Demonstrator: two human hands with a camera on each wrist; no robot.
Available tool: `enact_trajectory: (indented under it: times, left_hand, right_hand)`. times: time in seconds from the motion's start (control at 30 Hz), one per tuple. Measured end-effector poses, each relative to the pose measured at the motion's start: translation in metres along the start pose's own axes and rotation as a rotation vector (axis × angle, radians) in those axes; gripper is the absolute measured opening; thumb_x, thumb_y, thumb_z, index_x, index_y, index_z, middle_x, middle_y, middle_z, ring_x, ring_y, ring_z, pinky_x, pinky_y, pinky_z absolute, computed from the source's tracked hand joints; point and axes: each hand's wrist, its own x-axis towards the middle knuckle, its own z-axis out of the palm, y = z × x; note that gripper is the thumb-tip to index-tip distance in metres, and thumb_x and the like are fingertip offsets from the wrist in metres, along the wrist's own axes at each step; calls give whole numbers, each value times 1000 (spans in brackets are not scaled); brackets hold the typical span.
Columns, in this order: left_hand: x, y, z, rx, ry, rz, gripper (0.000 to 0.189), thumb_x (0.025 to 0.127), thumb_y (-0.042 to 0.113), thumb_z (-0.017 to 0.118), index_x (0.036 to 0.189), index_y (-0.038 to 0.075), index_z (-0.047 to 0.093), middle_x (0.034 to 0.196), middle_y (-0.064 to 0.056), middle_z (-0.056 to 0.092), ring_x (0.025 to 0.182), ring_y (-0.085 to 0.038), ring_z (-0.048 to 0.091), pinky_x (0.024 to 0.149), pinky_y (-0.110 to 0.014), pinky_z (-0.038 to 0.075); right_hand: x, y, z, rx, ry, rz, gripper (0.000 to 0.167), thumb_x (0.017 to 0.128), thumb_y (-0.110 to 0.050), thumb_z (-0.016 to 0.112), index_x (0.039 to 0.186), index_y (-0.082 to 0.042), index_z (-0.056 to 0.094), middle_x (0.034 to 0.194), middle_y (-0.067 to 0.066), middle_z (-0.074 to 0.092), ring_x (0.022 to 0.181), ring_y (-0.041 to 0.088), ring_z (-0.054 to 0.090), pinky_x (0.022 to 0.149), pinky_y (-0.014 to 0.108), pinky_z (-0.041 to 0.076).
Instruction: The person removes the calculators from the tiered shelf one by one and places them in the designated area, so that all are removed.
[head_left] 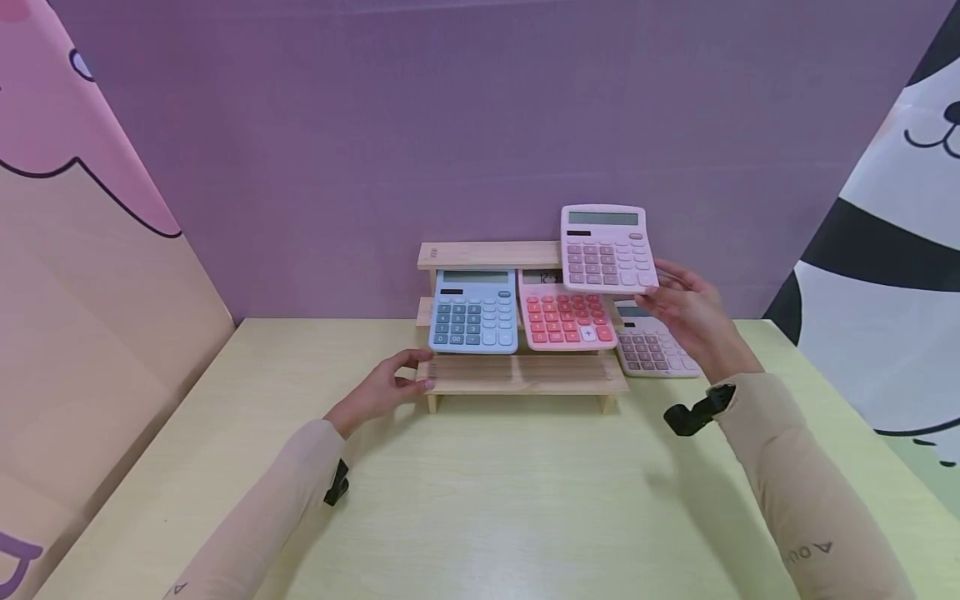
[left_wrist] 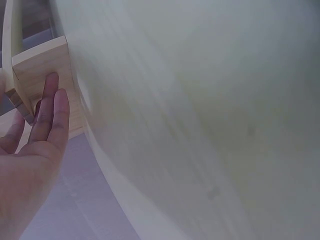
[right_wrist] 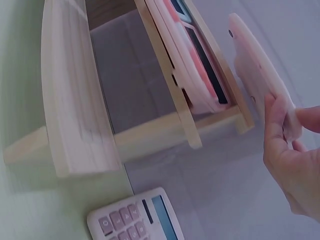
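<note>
My right hand (head_left: 686,312) pinches a pale pink calculator (head_left: 607,250) by its lower right corner, keys facing me, above the right part of a stepped wooden rack (head_left: 525,373). The right wrist view shows the thumb on one face of that calculator (right_wrist: 262,70) and fingers on the other. My left hand (head_left: 386,387) holds the left end of the rack's lowest shelf, with fingers (left_wrist: 47,110) reaching against its leg. A blue calculator (head_left: 474,312) and a pink calculator with red keys (head_left: 568,321) lean side by side on the middle shelf.
Another pale calculator with mauve keys (head_left: 652,346) lies on the table (head_left: 510,500) just right of the rack. A purple backdrop (head_left: 375,125) stands close behind. Printed cartoon panels flank the table, a pink one (head_left: 90,208) left and a panda (head_left: 892,292) right.
</note>
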Motion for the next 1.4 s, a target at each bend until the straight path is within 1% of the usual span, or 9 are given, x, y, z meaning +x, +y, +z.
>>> enact_trajectory:
  times: [0.13,0.23,0.37,0.47,0.53,0.8,1.1,1.23,1.4]
  left_hand:
    - [0,0,0,-9,-7,-1,57,87,23,63,137,11,38,131,-12,42,100,-26,58,91,-35,48]
    - [-1,3,-1,-15,-13,-5,57,88,20,62,138,9,36,132,-14,41,101,-28,57,91,-36,48]
    - [-9,17,-1,-16,-24,-3,56,89,16,60,138,4,35,131,-17,41,101,-28,57,90,-36,49]
    - [-15,26,-1,-12,-31,3,55,89,15,59,137,2,35,131,-18,42,100,-28,57,90,-36,49]
    - [-16,28,-1,-10,-33,4,55,89,15,59,137,2,35,131,-18,42,100,-28,57,91,-36,48]
    - [-16,27,-1,-18,-28,10,55,89,15,60,137,2,35,131,-18,42,101,-29,57,91,-37,48]
    - [-16,27,-2,-27,-34,8,56,89,15,60,138,2,35,133,-18,41,104,-31,56,91,-36,49]
    - [-16,27,-2,-30,-36,0,56,89,15,60,138,3,35,132,-18,41,103,-30,57,91,-36,49]
    - [-17,27,-2,-28,-36,5,56,89,15,59,138,3,35,132,-18,41,104,-31,57,90,-36,49]
  right_hand:
    - [-2,-3,-9,22,-6,-5,59,87,4,55,139,-9,31,115,1,52,92,13,59,81,22,52]
    - [-5,-5,-15,36,-10,1,59,87,3,55,139,-10,31,116,1,50,93,13,58,81,23,52]
    - [-8,-8,-25,54,-8,13,58,87,3,55,138,-12,33,116,0,52,93,14,60,80,23,53]
    - [-9,-8,-32,76,-3,11,55,86,5,56,136,-12,38,112,0,56,91,16,62,79,24,53]
    - [-11,-9,-37,83,-1,6,54,85,5,56,134,-13,40,111,0,58,91,16,62,79,24,53]
    - [-20,-13,-51,71,0,11,61,86,2,58,139,-16,34,118,-2,53,94,15,61,81,23,52]
    - [-27,-16,-69,164,-15,1,48,86,8,54,128,-14,49,111,0,60,92,19,63,80,26,53]
    - [-30,-17,-76,187,-27,9,46,86,10,52,125,-13,51,109,1,62,92,20,62,80,26,53]
    - [-30,-15,-85,195,-44,14,45,87,11,50,125,-12,52,109,2,62,92,21,63,79,27,53]
